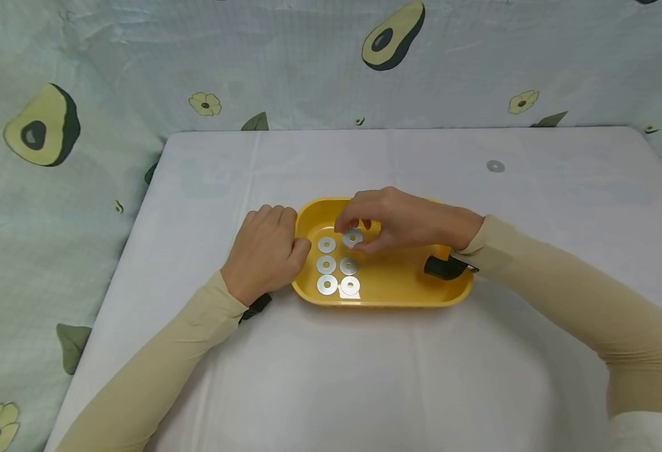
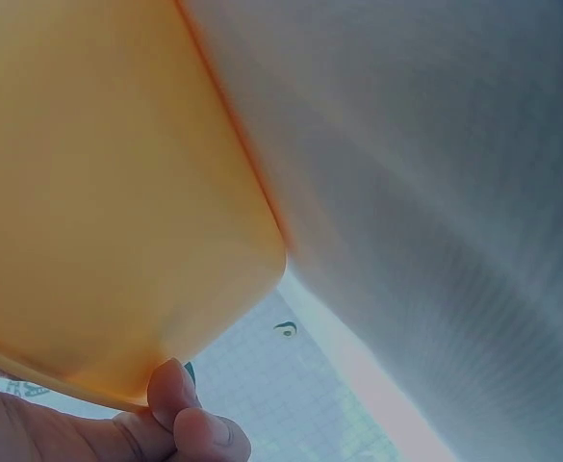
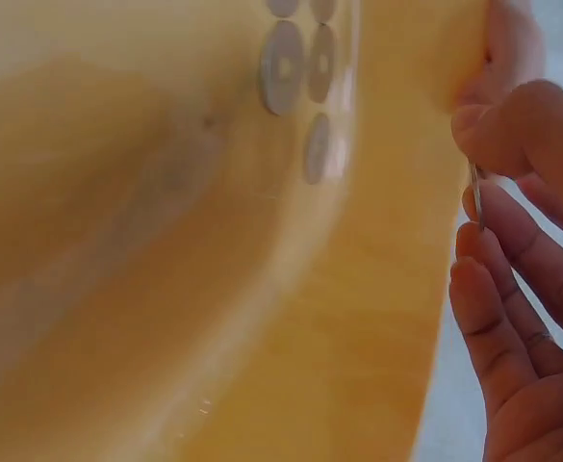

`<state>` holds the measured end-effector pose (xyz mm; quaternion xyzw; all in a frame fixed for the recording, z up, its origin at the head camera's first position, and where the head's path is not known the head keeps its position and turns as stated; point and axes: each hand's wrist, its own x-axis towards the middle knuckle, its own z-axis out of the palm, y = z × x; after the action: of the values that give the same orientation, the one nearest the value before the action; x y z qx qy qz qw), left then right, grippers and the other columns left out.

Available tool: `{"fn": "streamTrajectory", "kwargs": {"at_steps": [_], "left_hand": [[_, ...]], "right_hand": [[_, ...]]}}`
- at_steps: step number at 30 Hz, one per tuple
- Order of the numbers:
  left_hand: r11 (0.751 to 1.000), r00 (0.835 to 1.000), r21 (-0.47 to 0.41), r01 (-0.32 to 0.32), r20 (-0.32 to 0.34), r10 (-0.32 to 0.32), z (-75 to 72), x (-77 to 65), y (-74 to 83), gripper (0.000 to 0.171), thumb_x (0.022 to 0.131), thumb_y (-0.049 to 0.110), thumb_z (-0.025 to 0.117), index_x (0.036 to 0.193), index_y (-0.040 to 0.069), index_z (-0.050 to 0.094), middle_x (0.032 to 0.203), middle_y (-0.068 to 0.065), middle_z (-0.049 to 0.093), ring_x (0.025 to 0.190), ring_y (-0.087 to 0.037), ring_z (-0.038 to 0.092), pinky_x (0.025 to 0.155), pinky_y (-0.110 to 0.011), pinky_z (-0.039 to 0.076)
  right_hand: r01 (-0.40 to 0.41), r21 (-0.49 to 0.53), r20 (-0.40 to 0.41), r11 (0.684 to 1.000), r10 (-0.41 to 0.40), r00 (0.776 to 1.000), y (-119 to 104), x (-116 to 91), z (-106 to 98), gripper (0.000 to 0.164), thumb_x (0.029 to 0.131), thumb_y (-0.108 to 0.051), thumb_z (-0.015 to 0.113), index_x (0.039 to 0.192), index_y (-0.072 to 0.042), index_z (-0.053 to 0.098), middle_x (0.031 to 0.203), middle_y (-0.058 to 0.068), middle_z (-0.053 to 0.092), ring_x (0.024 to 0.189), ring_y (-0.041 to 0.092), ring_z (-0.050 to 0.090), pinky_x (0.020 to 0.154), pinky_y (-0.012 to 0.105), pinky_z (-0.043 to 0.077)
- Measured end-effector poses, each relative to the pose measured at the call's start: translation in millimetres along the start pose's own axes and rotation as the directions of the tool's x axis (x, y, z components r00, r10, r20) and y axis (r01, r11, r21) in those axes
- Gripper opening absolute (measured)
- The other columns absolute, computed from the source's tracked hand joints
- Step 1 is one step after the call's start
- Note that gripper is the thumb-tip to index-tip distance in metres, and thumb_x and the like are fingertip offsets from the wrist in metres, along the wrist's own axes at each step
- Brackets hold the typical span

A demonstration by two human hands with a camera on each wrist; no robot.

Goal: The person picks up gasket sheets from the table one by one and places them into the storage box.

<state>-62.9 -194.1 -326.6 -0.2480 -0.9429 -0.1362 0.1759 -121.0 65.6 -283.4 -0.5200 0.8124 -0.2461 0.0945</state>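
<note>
My left hand [image 1: 267,254] grips the left end of a shallow yellow tray [image 1: 399,300]. In the left wrist view the fingers [image 2: 177,393] curl at the tray's rim. Over the tray's left half, my right hand [image 1: 401,220] pinches a flat metal washer [image 1: 352,238] between thumb and fingertips; the right wrist view shows that washer [image 3: 478,197] nearly edge-on. Several more washers lie flat on the tray floor in two columns, among them a front-left washer [image 1: 327,285] and a front-right washer [image 1: 350,285]. My right forearm and hand hide part of the tray's far side.
One separate washer [image 1: 495,166] lies on the white-covered table [image 1: 365,376], beyond the tray and to the right. A pale cloth with avocado prints [image 1: 393,36] hangs behind the table and along its left side. Black wrist mounts [image 1: 444,268] sit under both sleeves.
</note>
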Motion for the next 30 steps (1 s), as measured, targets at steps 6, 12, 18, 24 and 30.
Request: {"fn": "streamTrajectory", "kwargs": {"at_steps": [6, 12, 18, 24, 30], "left_hand": [[1.0, 1.0, 0.003, 0.003, -0.003, -0.003, -0.3, -0.7, -0.1, 0.016, 0.082, 0.016, 0.048, 0.071, 0.005, 0.044, 0.064, -0.006, 0.038, 0.062, -0.029, 0.04, 0.061, -0.035, 0.028], [1.0, 1.0, 0.002, 0.005, -0.001, -0.005, 0.0, -0.8, -1.1, 0.016, 0.082, 0.017, 0.047, 0.072, 0.005, 0.045, 0.064, -0.007, 0.039, 0.062, -0.029, 0.04, 0.061, -0.035, 0.029], [1.0, 1.0, 0.008, 0.003, 0.003, -0.003, -0.2, -0.5, -1.1, 0.017, 0.083, 0.018, 0.046, 0.072, 0.005, 0.045, 0.064, -0.007, 0.039, 0.062, -0.029, 0.041, 0.062, -0.036, 0.03], [1.0, 1.0, 0.012, 0.001, 0.005, -0.001, -1.3, -0.3, 0.1, 0.017, 0.083, 0.018, 0.045, 0.072, 0.005, 0.045, 0.064, -0.006, 0.039, 0.062, -0.029, 0.041, 0.061, -0.035, 0.029], [1.0, 1.0, 0.007, -0.002, 0.001, 0.002, 0.4, -0.4, -0.1, 0.016, 0.083, 0.017, 0.045, 0.072, 0.005, 0.045, 0.064, -0.006, 0.039, 0.062, -0.029, 0.041, 0.061, -0.035, 0.03]], "right_hand": [[-0.007, 0.008, 0.043, 1.0, 0.007, 0.999, 3, 2, 6, 0.031, 0.089, -0.015, 0.079, 0.118, -0.009, 0.069, 0.112, 0.0, 0.072, 0.095, 0.012, 0.061, 0.085, 0.029, 0.055], [-0.027, 0.02, 0.072, 0.999, 0.025, 0.997, 6, 4, 10, 0.033, 0.09, -0.016, 0.079, 0.12, -0.01, 0.069, 0.111, 0.0, 0.071, 0.096, 0.011, 0.061, 0.086, 0.029, 0.054], [-0.037, -0.017, 0.108, 0.999, 0.038, 0.993, 7, 7, 14, 0.031, 0.091, -0.018, 0.077, 0.12, -0.01, 0.068, 0.112, 0.001, 0.07, 0.1, 0.012, 0.064, 0.091, 0.031, 0.055], [-0.036, -0.046, 0.126, 0.998, 0.041, 0.991, 9, 11, 18, 0.031, 0.091, -0.016, 0.075, 0.121, -0.01, 0.068, 0.111, 0.002, 0.07, 0.101, 0.012, 0.065, 0.091, 0.031, 0.056], [-0.049, -0.035, 0.142, 0.998, 0.054, 0.988, 13, 13, 21, 0.032, 0.091, -0.014, 0.075, 0.122, -0.01, 0.067, 0.112, 0.001, 0.07, 0.102, 0.012, 0.065, 0.092, 0.031, 0.055]]}}
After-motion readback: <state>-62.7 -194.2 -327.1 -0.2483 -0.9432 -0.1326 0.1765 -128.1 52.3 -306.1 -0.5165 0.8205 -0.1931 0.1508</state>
